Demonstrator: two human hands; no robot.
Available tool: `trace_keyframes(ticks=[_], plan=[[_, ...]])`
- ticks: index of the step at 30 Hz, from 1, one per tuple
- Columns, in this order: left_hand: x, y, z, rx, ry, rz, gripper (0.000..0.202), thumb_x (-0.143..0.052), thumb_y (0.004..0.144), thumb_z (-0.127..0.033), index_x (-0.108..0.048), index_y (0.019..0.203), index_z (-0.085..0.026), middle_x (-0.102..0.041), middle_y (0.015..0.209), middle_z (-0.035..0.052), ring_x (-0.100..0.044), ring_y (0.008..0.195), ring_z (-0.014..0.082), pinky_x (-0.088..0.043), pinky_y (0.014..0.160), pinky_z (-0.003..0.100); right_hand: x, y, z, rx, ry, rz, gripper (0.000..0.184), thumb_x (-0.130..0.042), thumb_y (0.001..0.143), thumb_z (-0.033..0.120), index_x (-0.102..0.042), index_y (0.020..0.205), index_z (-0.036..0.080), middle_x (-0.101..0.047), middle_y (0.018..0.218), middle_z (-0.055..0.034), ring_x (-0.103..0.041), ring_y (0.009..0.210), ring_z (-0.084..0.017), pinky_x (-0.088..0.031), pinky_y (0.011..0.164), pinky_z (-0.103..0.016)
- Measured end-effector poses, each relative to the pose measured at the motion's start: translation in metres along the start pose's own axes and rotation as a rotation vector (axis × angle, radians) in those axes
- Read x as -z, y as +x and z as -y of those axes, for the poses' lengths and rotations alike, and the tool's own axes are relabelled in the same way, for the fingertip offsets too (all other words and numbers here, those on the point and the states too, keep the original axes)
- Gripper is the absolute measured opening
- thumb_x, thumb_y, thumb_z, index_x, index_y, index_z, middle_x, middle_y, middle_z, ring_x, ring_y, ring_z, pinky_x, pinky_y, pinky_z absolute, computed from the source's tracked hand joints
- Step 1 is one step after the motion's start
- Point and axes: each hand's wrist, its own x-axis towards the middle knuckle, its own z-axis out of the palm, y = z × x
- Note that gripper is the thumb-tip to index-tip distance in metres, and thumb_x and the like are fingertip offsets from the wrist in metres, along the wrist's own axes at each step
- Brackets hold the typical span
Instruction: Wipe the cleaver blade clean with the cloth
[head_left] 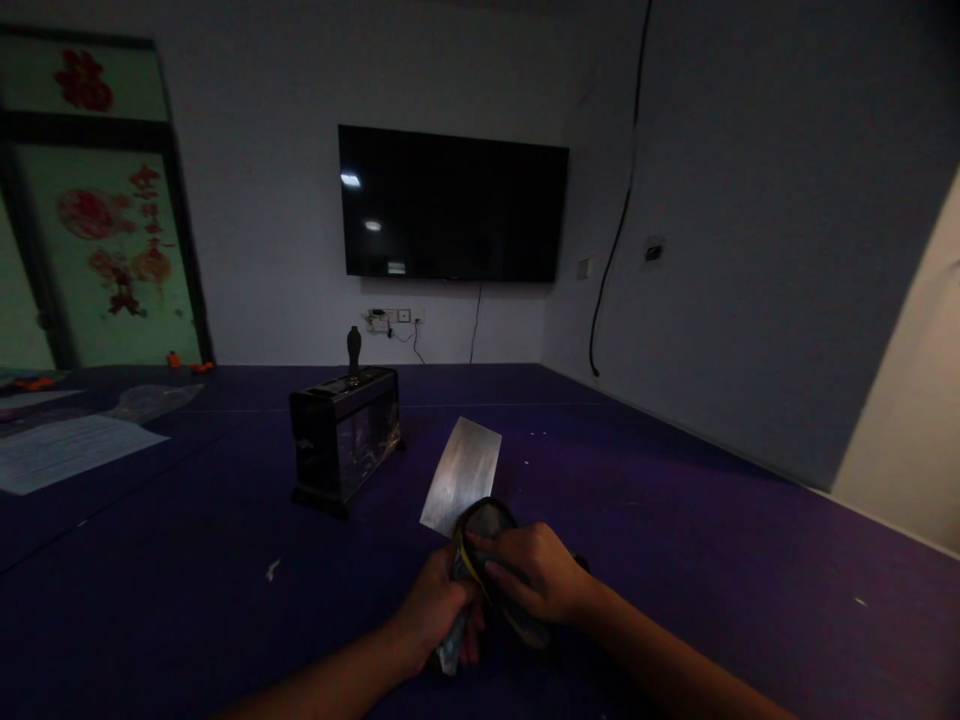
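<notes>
A broad rectangular metal blade (463,472), like that of a cleaver, points up and away from my hands. Its lower end goes behind a dark, bunched cloth-like thing with a yellow edge (487,518); any handle is hidden. My left hand (442,598) is closed round the lower left of this bundle, where a greyish end sticks out below. From the right, my right hand (536,570) presses its curled fingers into the bundle. Beyond my left hand stands a black knife block (341,435) with clear sides, and a dark handle (354,352) rises from its top.
All this is on a wide purple surface (225,560) with small white scraps. Printed paper (75,450) and clear plastic (157,402) lie at the left, with orange items (34,383) behind. A television (454,205) hangs on the far wall; a black cable (619,235) dangles at the right.
</notes>
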Motion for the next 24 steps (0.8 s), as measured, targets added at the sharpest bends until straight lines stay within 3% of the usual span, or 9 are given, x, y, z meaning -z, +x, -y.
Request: trace_keyframes(ticks=[5, 12, 20, 24], plan=[[0.002, 0.001, 0.006, 0.014, 0.009, 0.010, 0.031, -0.046, 0.060, -0.018, -0.048, 0.091, -0.012, -0.051, 0.040, -0.0030, -0.046, 0.027, 0.0128, -0.031, 0.025, 0.018, -0.004, -0.002, -0.005, -0.035, -0.033, -0.032, 0.038, -0.032, 0.089, 0.031, -0.045, 0.121, 0.015, -0.063, 0.077, -0.0065, -0.059, 0.068, -0.015, -0.039, 0.058, -0.024], [0.004, 0.001, 0.010, 0.036, 0.019, 0.056, 0.031, -0.050, 0.063, -0.024, -0.039, 0.091, -0.017, -0.050, 0.041, -0.0059, -0.045, 0.026, 0.0122, -0.031, 0.027, 0.017, -0.007, -0.003, -0.013, -0.199, -0.061, -0.165, 0.035, -0.037, 0.087, 0.028, -0.047, 0.119, 0.017, -0.063, 0.082, -0.0068, -0.059, 0.070, -0.015, -0.044, 0.061, -0.023], [0.006, 0.001, 0.008, 0.034, 0.000, 0.063, 0.032, -0.052, 0.063, -0.028, -0.038, 0.089, -0.018, -0.049, 0.041, -0.0062, -0.044, 0.026, 0.0120, -0.031, 0.028, 0.017, -0.019, 0.000, -0.020, -0.142, -0.084, -0.329, 0.039, -0.040, 0.072, 0.006, -0.055, 0.106, 0.016, -0.053, 0.108, -0.0115, -0.051, 0.098, -0.020, -0.047, 0.079, -0.031], [0.007, 0.004, 0.011, 0.025, -0.024, 0.068, 0.036, -0.054, 0.062, -0.031, -0.037, 0.090, -0.018, -0.049, 0.040, -0.0063, -0.044, 0.026, 0.0123, -0.032, 0.028, 0.018, -0.020, 0.000, -0.020, -0.122, -0.163, -0.309, 0.040, -0.037, 0.071, 0.002, -0.058, 0.102, 0.015, -0.050, 0.115, -0.0117, -0.048, 0.098, -0.021, -0.047, 0.080, -0.034]])
